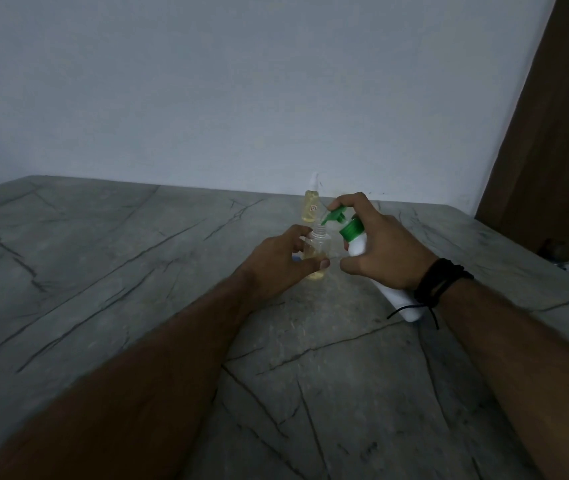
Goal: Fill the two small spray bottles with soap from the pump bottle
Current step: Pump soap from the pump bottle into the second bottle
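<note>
The head view looks forward and down from close above both forearms across the grey table [103, 271] toward the wall.

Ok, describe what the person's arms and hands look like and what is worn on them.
Both forearms are bare, with no sleeves in view. The left hand wears nothing: no glove, ring or band shows. The right hand is also ungloved, but its wrist carries a black wristband of several dark cords wound together, with loose black cord ends trailing from it. No watch or markings show on either arm.

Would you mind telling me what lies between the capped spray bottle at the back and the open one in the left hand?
In the head view, only bare table separates capped spray bottle from open bottle.
</note>
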Action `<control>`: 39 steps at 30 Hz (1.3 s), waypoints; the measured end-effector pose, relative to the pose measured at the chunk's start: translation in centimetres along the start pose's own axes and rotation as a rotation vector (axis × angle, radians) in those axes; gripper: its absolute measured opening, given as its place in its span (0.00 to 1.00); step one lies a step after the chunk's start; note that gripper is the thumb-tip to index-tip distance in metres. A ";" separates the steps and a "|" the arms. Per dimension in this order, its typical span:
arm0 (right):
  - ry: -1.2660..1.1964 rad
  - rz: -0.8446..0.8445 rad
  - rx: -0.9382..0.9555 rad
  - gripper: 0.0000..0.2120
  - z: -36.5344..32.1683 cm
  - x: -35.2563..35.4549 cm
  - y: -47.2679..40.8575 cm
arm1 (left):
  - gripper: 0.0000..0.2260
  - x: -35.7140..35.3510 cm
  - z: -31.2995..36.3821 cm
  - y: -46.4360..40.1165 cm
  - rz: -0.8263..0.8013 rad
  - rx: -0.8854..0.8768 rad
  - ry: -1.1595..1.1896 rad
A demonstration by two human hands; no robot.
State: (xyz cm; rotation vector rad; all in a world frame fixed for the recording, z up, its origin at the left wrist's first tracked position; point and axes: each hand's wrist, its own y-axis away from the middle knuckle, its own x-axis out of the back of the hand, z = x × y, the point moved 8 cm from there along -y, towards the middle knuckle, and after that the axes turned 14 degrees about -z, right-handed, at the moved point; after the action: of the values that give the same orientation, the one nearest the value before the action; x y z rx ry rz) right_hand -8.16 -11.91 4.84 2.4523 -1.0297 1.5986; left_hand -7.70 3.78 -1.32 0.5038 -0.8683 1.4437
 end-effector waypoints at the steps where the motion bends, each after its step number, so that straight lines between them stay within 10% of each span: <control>1: 0.000 0.001 0.000 0.34 0.0 0.0 0.0 | 0.30 0.0 0.0 0.0 -0.002 -0.002 0.005; 39: 0.000 0.007 0.014 0.35 -0.1 0.1 0.1 | 0.30 0.0 0.5 0.4 -0.013 0.006 0.007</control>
State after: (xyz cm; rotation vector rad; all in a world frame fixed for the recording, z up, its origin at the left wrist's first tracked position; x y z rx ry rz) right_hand -8.34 -12.00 4.92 2.4603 -1.0325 1.6132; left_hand -8.21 3.44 -1.10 0.5078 -0.8540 1.4361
